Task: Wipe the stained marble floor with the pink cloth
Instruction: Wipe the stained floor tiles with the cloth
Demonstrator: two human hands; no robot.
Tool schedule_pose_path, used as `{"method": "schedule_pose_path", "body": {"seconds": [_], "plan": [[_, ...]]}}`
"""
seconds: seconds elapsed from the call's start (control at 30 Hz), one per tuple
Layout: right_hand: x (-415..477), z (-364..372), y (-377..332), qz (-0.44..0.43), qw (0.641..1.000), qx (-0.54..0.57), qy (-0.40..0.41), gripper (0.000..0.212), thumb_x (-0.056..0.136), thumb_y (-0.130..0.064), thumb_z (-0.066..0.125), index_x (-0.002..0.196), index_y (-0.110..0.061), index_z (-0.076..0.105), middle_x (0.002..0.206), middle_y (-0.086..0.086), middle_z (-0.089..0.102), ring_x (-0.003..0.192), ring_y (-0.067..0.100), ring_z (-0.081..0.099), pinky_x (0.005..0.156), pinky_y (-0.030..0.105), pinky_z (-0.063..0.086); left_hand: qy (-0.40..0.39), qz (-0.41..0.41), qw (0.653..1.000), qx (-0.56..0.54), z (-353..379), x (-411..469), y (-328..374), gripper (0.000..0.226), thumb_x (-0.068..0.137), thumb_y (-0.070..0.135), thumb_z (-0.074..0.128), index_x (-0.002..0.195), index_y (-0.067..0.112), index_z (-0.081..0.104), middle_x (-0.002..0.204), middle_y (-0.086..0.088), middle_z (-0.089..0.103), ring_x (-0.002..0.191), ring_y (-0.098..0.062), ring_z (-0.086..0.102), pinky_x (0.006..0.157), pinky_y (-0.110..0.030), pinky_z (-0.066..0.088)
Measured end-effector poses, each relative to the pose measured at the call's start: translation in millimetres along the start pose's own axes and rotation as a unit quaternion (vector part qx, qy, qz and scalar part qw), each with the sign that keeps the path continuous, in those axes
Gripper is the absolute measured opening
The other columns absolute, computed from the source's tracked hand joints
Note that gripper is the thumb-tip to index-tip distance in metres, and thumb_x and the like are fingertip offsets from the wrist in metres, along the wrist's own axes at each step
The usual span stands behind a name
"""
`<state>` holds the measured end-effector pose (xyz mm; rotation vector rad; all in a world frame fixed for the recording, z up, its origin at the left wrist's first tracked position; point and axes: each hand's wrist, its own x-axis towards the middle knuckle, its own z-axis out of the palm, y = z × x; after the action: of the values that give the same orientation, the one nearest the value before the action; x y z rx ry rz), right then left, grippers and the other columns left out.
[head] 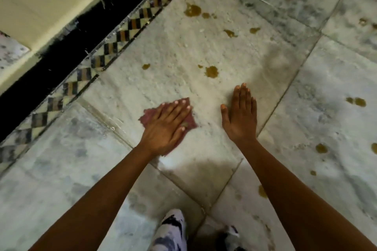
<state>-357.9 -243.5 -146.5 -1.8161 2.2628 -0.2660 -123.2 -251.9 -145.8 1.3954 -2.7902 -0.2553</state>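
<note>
Fingers [179, 109] of the left hand [165, 128] were laid straight and slightly spread on the pink cloth [148, 117], pressed flat to the marble floor [173, 51], nearest stain [211, 71] judged at 1 o'clock from them, right hand [240, 120] rested bare alongside, fingers together.

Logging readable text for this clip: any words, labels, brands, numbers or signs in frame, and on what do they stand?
None: no readable text anywhere in the head view.
The pink cloth under the left hand shows no label.
The marble floor bears only brown stains.
The checkered border and the patterned clothing carry pattern, not lettering.
</note>
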Motion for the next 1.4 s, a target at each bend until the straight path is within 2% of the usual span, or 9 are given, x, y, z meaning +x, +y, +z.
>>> {"method": "schedule_pose_path", "body": {"seconds": [0.13, 0.33, 0.53, 0.63, 0.8, 0.93, 1.1, 1.3, 1.4], "plan": [[26.7, 2.0, -5.0, 0.017, 0.999, -0.027, -0.008, 0.073, 0.091, -0.051, 0.01, 0.15, -0.006, 0.01, 0.158, 0.013, 0.009, 0.146, 0.028, 0.006, 0.118, 0.042, 0.001, 0.027, -0.142, 0.989, -0.023, -11.0, 7.2, -60.3, 0.054, 0.096, 0.034, 0.022, 0.145, 0.012, 0.032, 0.15, -0.008, 0.034, 0.139, -0.023, 0.032, 0.113, -0.039, 0.016], [31.1, 5.8, -3.1, 0.026, 0.999, -0.035, -0.001, 0.074, 0.091, -0.052, 0.012, 0.15, -0.008, 0.014, 0.158, 0.011, 0.012, 0.146, 0.026, 0.008, 0.117, 0.04, 0.0, 0.056, -0.336, 0.938, -0.063, -20.5, 93.2, -94.2, 0.06, 0.093, 0.035, 0.016, 0.148, 0.013, 0.022, 0.156, -0.007, 0.022, 0.144, -0.021, 0.017, 0.116, -0.035, 0.006], [32.4, 3.0, -4.0, 0.026, 0.999, -0.034, -0.007, 0.071, 0.093, -0.049, 0.018, 0.15, -0.006, 0.017, 0.157, 0.013, 0.015, 0.145, 0.03, 0.012, 0.118, 0.045, 0.006, 0.012, -0.16, 0.986, -0.037, -17.6, 47.2, -70.6, 0.058, 0.097, 0.038, 0.018, 0.148, 0.012, 0.025, 0.152, -0.009, 0.029, 0.142, -0.024, 0.024, 0.116, -0.039, 0.011], [31.8, 2.8, -4.5, 0.025, 0.999, -0.026, 0.002, 0.07, 0.093, -0.047, 0.022, 0.149, -0.006, 0.02, 0.157, 0.013, 0.018, 0.144, 0.03, 0.014, 0.117, 0.044, 0.007, 0.02, -0.223, 0.974, -0.025, -21.8, 38.2, -93.7, 0.06, 0.095, 0.039, 0.016, 0.147, 0.011, 0.026, 0.152, -0.011, 0.03, 0.142, -0.026, 0.023, 0.116, -0.041, 0.01], [32.5, 4.4, -5.1, 0.025, 0.999, -0.03, 0.008, 0.069, 0.092, -0.046, 0.025, 0.149, -0.007, 0.019, 0.157, 0.012, 0.017, 0.145, 0.028, 0.012, 0.117, 0.042, 0.005, 0.03, -0.371, 0.927, -0.044, -27.0, 123.7, -118.0, 0.059, 0.094, 0.039, 0.017, 0.15, 0.019, 0.015, 0.158, -0.005, 0.014, 0.146, -0.022, 0.008, 0.117, -0.04, 0.001], [33.1, 4.7, -6.0, 0.028, 0.999, -0.038, 0.013, 0.068, 0.092, -0.045, 0.027, 0.148, -0.006, 0.023, 0.156, 0.013, 0.021, 0.144, 0.029, 0.016, 0.116, 0.042, 0.007, 0.022, -0.298, 0.953, -0.042, -21.3, 158.7, -91.8, 0.058, 0.095, 0.039, 0.018, 0.15, 0.021, 0.014, 0.158, -0.004, 0.014, 0.146, -0.022, 0.008, 0.116, -0.04, 0.002], [34.4, 2.2, -6.5, 0.035, 0.999, -0.035, 0.003, 0.069, 0.091, -0.045, 0.026, 0.148, -0.006, 0.023, 0.155, 0.014, 0.023, 0.143, 0.03, 0.018, 0.116, 0.045, 0.01, -0.001, -0.121, 0.993, -0.013, -18.6, 91.8, -67.3, 0.055, 0.097, 0.039, 0.019, 0.149, 0.021, 0.021, 0.155, -0.004, 0.025, 0.143, -0.023, 0.019, 0.115, -0.041, 0.007], [35.4, 3.8, -4.4, 0.029, 0.999, -0.029, 0.012, 0.069, 0.091, -0.044, 0.029, 0.148, -0.006, 0.022, 0.155, 0.015, 0.023, 0.143, 0.03, 0.018, 0.116, 0.044, 0.008, 0.008, -0.235, 0.972, -0.027, -25.9, 152.5, -81.1, 0.058, 0.093, 0.04, 0.016, 0.149, 0.024, 0.019, 0.157, -0.005, 0.019, 0.145, -0.025, 0.012, 0.116, -0.043, 0.005], [35.4, 4.8, -4.4, 0.024, 0.999, -0.025, 0.019, 0.069, 0.091, -0.044, 0.03, 0.148, -0.007, 0.023, 0.155, 0.014, 0.023, 0.144, 0.029, 0.018, 0.116, 0.044, 0.008, 0.0, -0.191, 0.98, -0.052, -25.0, 208.5, -52.5, 0.058, 0.092, 0.037, 0.014, 0.149, 0.026, 0.02, 0.157, -0.001, 0.017, 0.145, -0.022, 0.012, 0.116, -0.04, 0.005]]}}
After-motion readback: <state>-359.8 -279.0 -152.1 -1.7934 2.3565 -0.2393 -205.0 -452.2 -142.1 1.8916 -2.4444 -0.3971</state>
